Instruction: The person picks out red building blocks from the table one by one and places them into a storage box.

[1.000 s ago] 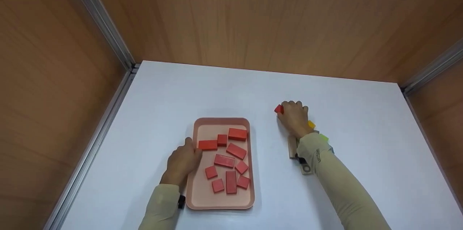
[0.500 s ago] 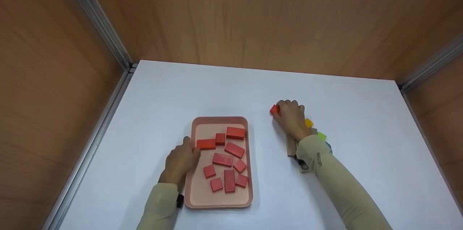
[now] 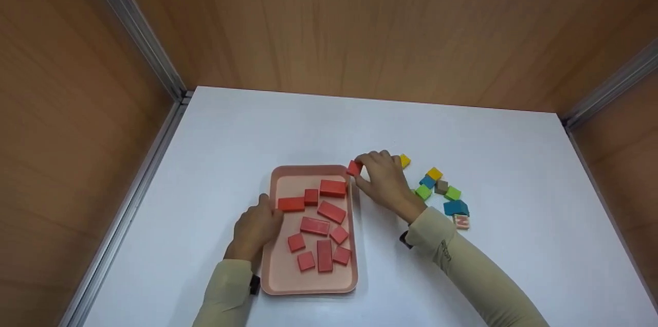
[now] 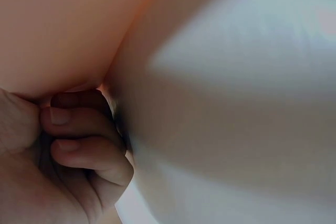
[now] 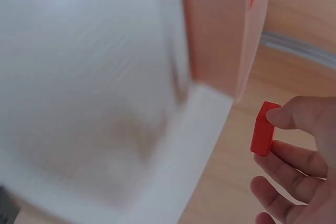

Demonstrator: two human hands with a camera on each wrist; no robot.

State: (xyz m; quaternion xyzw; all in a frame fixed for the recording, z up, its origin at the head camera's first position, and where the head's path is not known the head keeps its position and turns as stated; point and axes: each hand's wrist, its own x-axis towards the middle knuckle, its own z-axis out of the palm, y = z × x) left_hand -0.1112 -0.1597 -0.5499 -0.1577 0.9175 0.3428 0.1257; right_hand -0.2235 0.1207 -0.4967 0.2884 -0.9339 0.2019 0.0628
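A pink tray [image 3: 288, 283] lies on the white table with several red blocks [image 3: 314, 225] in it, both oblong and cube-shaped. My left hand [image 3: 255, 229] grips the tray's left rim. In the left wrist view its fingers [image 4: 86, 153] are curled under the tray wall [image 4: 58, 30]. Between thumb and fingers, my right hand [image 3: 383, 180] pinches a small red block [image 3: 353, 168] beside the tray's upper right corner. The right wrist view shows this block [image 5: 263, 132] held at the fingertips, apart from the tray [image 5: 215, 35].
Right of the tray lie several loose blocks: yellow [image 3: 434, 173], green [image 3: 453, 193], blue [image 3: 456, 207] and brown [image 3: 441, 187], plus a tile with a red mark [image 3: 461, 222]. The right forearm partly covers that group. Wooden panels [image 3: 349, 29] stand around the table.
My right hand has moved left with the red block, from over the loose blocks to the tray's upper right corner, uncovering several coloured blocks. The left hand stays on the tray rim.
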